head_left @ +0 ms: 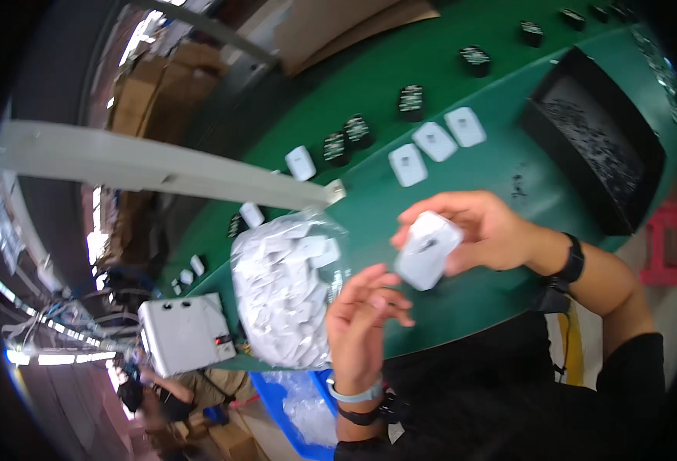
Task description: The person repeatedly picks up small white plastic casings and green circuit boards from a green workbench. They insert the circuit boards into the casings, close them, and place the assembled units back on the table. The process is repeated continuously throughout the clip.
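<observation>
My right hand (pixel 491 230) grips a white rounded rectangular plastic piece (pixel 423 265) between thumb and fingers. A small dark mark shows on its face. Just left of the piece is my left hand (pixel 360 323), its fingers loosely bent and apart, holding nothing. Beyond my hands, a white plate (pixel 408 165), a second plate (pixel 434 141) and a third plate (pixel 464 127) lie in a row on the green table (pixel 477 173). Each bears a small dark shape. Beside my left hand stands a clear plastic bag (pixel 285 300) full of similar white pieces.
A black tray (pixel 623 211) of small dark parts sits at right, near a few loose dark bits (pixel 517 184). Stacked black pieces (pixel 411 104) line the green belt (pixel 377 84). A pale metal post (pixel 162 165) crosses at left, above a white box (pixel 187 330). A blue bin (pixel 292 434) is below.
</observation>
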{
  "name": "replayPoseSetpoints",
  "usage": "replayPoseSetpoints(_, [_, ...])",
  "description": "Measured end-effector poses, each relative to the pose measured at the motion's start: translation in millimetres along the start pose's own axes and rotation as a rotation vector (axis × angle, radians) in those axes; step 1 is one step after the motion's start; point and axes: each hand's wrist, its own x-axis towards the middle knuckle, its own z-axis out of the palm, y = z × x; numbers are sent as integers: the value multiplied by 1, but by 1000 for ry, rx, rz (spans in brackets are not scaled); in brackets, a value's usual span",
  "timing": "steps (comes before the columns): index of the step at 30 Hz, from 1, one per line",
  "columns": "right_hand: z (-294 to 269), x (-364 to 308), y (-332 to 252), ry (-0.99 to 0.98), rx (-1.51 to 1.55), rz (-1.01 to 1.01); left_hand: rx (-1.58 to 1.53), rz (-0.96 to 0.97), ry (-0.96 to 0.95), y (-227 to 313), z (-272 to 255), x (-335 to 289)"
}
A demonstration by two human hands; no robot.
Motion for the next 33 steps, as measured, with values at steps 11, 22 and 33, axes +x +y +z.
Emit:
replayPoseSetpoints(11, [-15, 8, -2, 152, 179, 42, 1425, 144, 566, 154, -382, 190])
replayPoseSetpoints(22, [-32, 5, -1, 136, 151, 50, 1641, -141, 308, 133, -406, 249])
replayPoseSetpoints(33, [-22, -2, -12, 164, 82, 108, 62, 314, 269, 157, -276, 123])
